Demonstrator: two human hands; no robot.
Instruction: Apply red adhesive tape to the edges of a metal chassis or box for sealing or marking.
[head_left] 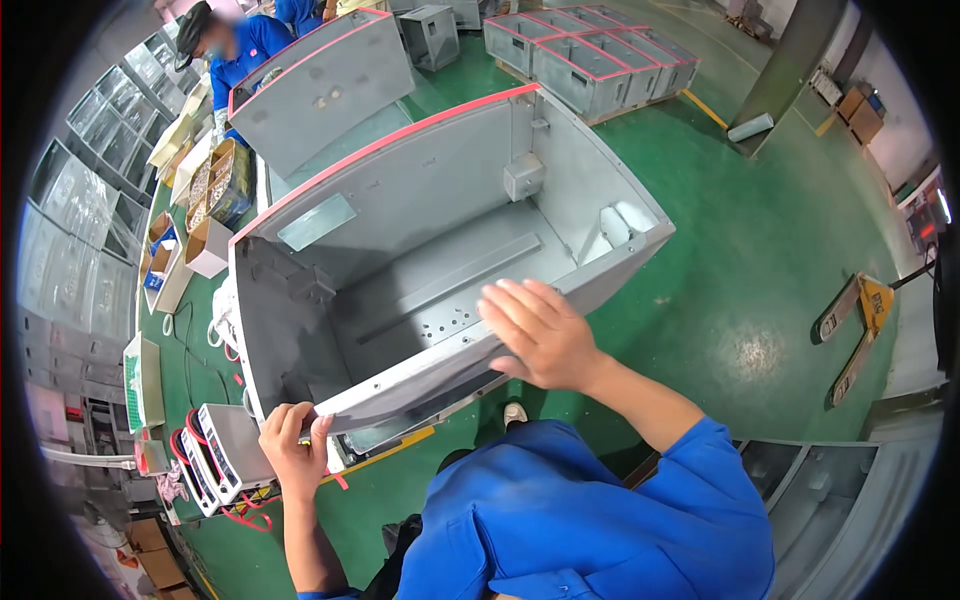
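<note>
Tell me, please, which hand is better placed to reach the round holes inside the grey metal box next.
Probably the right hand: it looks open and close to the holes, while the left hand grips the left end of the near rim.

Looks like a factory workshop, judging by the green floor (690,350) with yellow marking lines (705,109), a large open grey metal housing (430,180) in the foreground, and rows of red-edged metal boxes (570,85) farther back. Equipped with a yellow pallet truck (877,301) at right and open bins (238,200) of small parts (219,165) at left. Shared with a blue-clad co-worker (248,45) at upper left.
</note>
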